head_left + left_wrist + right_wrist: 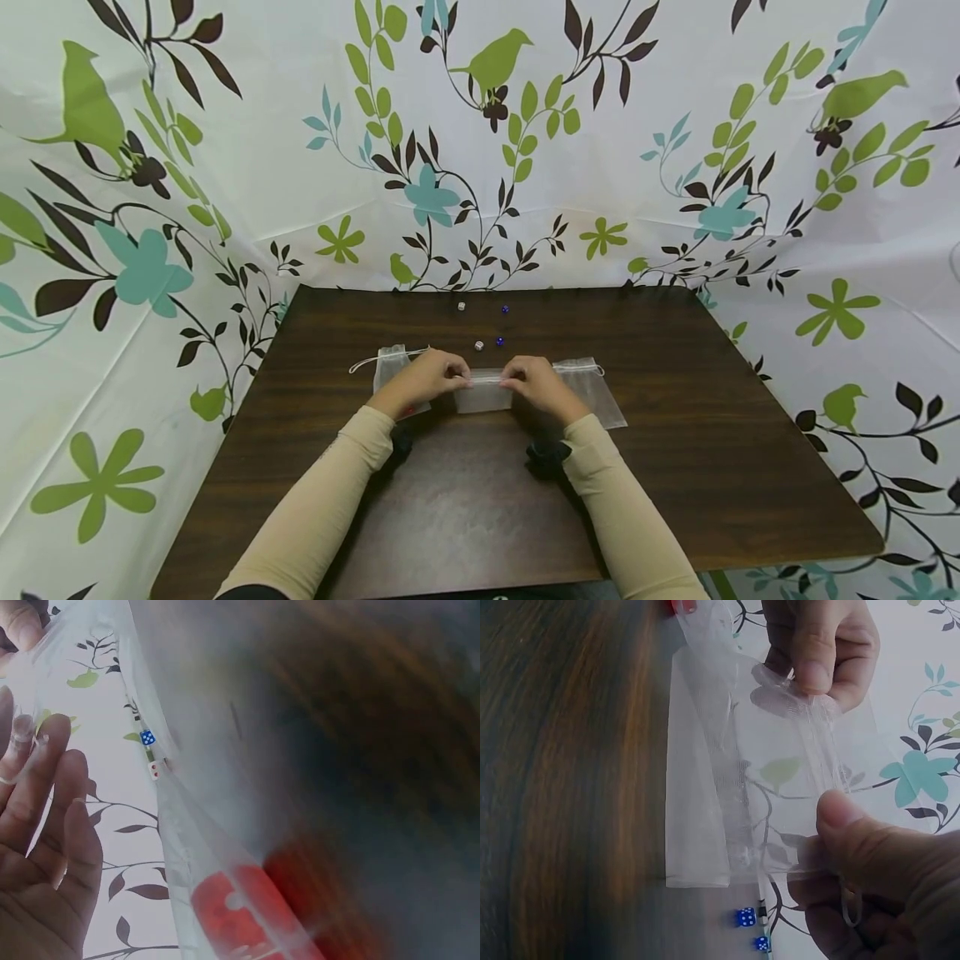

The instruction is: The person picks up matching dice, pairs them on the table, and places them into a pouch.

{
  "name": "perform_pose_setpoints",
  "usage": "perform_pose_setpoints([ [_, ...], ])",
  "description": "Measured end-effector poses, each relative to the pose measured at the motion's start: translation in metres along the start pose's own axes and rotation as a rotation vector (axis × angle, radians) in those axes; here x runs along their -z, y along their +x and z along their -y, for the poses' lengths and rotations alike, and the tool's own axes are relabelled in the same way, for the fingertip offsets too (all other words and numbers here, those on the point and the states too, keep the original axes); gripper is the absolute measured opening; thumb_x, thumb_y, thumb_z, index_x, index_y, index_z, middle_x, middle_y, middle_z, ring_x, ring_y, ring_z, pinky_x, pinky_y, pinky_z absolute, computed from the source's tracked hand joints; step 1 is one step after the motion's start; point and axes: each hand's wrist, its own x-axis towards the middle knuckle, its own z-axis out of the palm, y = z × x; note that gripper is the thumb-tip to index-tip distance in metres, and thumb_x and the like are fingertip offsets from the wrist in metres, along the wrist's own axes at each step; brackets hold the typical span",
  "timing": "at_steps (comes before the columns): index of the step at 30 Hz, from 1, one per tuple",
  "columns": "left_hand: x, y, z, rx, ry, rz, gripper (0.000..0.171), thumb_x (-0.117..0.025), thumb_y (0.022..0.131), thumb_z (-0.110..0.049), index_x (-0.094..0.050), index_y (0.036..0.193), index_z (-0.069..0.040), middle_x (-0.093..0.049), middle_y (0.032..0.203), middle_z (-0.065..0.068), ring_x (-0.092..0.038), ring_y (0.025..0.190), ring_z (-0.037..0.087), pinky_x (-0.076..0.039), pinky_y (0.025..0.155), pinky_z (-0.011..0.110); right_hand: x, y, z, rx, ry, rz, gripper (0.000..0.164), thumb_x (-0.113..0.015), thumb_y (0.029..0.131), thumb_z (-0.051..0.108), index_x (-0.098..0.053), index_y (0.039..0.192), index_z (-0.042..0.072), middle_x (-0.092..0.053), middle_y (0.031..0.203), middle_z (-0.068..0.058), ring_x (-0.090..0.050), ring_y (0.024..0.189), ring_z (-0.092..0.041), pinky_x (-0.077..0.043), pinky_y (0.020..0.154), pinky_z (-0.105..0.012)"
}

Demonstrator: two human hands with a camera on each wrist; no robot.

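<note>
Both hands hold a sheer white drawstring bag (pixel 482 398) by its gathered top, just above the table. My left hand (pixel 429 379) pinches the top's left end between thumb and fingers. At the right end my right hand (pixel 543 385) pinches the same edge, and a loop of cord (pixel 851 904) hangs by its fingers. I see no die inside this middle bag. Partly under the left forearm lies a second sheer bag (pixel 390 364), with red dice (pixel 229 907) showing through its mesh. A third sheer bag (pixel 596 392) lies flat beside the right hand.
Beyond the hands, two white dice (pixel 478 345) and two blue dice (pixel 499 342) sit on the dark wooden table (pixel 712 433). A patterned cloth (pixel 480 167) hangs behind the table and along its sides.
</note>
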Motion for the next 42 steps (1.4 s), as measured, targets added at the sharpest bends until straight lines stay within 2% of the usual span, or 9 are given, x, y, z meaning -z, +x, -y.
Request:
perform_pose_setpoints([
  [7, 0.001, 0.000, 0.003, -0.007, -0.020, -0.022, 0.007, -0.076, 0.093, -0.020, -0.077, 0.094, -0.013, -0.074, 0.086, -0.007, -0.060, 0.073, 0.003, -0.050, 0.070, 0.026, -0.001, 0.001, 0.002, -0.007, 0.009, 0.019, 0.006, -0.078, 0.089, 0.009, -0.075, 0.086, 0.005, -0.072, 0.091, -0.004, -0.067, 0.082, -0.015, -0.055, 0.074, -0.027],
  [11, 0.001, -0.002, 0.006, 0.016, -0.045, -0.029, 0.010, -0.074, 0.094, -0.021, -0.078, 0.098, -0.013, -0.075, 0.090, -0.007, -0.065, 0.079, 0.004, -0.052, 0.073, 0.027, -0.003, 0.001, 0.005, -0.034, 0.023, 0.043, 0.006, -0.077, 0.090, 0.010, -0.076, 0.089, 0.004, -0.072, 0.093, -0.004, -0.067, 0.083, -0.014, -0.055, 0.074, -0.027],
  [14, 0.002, -0.003, 0.006, 0.032, -0.067, -0.036, 0.010, -0.073, 0.095, -0.021, -0.078, 0.098, -0.013, -0.075, 0.090, -0.006, -0.065, 0.080, 0.005, -0.052, 0.074, 0.027, -0.004, 0.001, 0.007, -0.050, 0.025, 0.058, 0.007, -0.076, 0.091, 0.011, -0.076, 0.092, 0.004, -0.073, 0.094, -0.004, -0.067, 0.083, -0.013, -0.055, 0.075, -0.028],
  [19, 0.004, -0.004, 0.005, 0.023, -0.072, -0.035, 0.009, -0.073, 0.095, -0.018, -0.078, 0.097, -0.011, -0.076, 0.089, -0.004, -0.063, 0.076, 0.005, -0.051, 0.071, 0.027, -0.005, 0.002, 0.007, -0.064, 0.052, 0.067, 0.007, -0.077, 0.091, 0.013, -0.076, 0.093, 0.006, -0.073, 0.093, -0.001, -0.066, 0.082, -0.011, -0.055, 0.074, -0.028],
  [23, 0.005, -0.005, 0.006, 0.007, -0.061, -0.032, 0.008, -0.073, 0.094, -0.018, -0.078, 0.096, -0.012, -0.076, 0.089, -0.005, -0.063, 0.075, 0.004, -0.051, 0.074, 0.030, 0.000, 0.003, 0.005, -0.092, 0.106, 0.073, 0.015, -0.073, 0.094, 0.017, -0.075, 0.106, 0.006, -0.074, 0.099, -0.003, -0.066, 0.085, -0.011, -0.055, 0.077, -0.029],
  [26, 0.005, -0.005, 0.006, -0.014, -0.045, -0.033, 0.008, -0.073, 0.094, -0.019, -0.078, 0.096, -0.013, -0.076, 0.089, -0.007, -0.063, 0.075, 0.003, -0.051, 0.080, 0.034, 0.008, 0.006, 0.002, -0.112, 0.132, 0.039, 0.025, -0.067, 0.099, 0.019, -0.072, 0.117, 0.002, -0.074, 0.107, -0.009, -0.069, 0.089, -0.017, -0.056, 0.079, -0.035],
  [31, 0.006, -0.006, 0.006, -0.039, -0.043, -0.025, 0.008, -0.073, 0.094, -0.019, -0.078, 0.095, -0.013, -0.076, 0.090, -0.007, -0.065, 0.078, 0.003, -0.052, 0.077, 0.031, 0.022, 0.016, -0.006, -0.191, 0.093, -0.035, 0.027, -0.065, 0.101, 0.018, -0.070, 0.121, 0.000, -0.073, 0.113, -0.013, -0.070, 0.100, -0.029, -0.054, 0.088, -0.046],
  [35, 0.007, -0.006, 0.006, -0.054, -0.038, -0.010, 0.008, -0.073, 0.095, -0.019, -0.079, 0.096, -0.014, -0.076, 0.092, -0.008, -0.066, 0.080, 0.003, -0.053, 0.075, 0.030, 0.028, 0.028, -0.019, -0.262, 0.066, -0.026, 0.028, -0.067, 0.100, 0.015, -0.069, 0.122, -0.003, -0.071, 0.118, -0.014, -0.064, 0.111, -0.033, -0.051, 0.095, -0.049],
  [42, 0.007, -0.006, 0.002, -0.084, -0.002, -0.012, 0.007, -0.074, 0.093, -0.019, -0.080, 0.095, -0.015, -0.076, 0.094, -0.007, -0.067, 0.083, 0.004, -0.052, 0.092, 0.044, 0.028, 0.048, -0.045, -0.369, 0.081, 0.025, 0.026, -0.070, 0.097, 0.009, -0.070, 0.120, -0.004, -0.071, 0.115, -0.016, -0.064, 0.110, -0.032, -0.051, 0.094, -0.046],
])
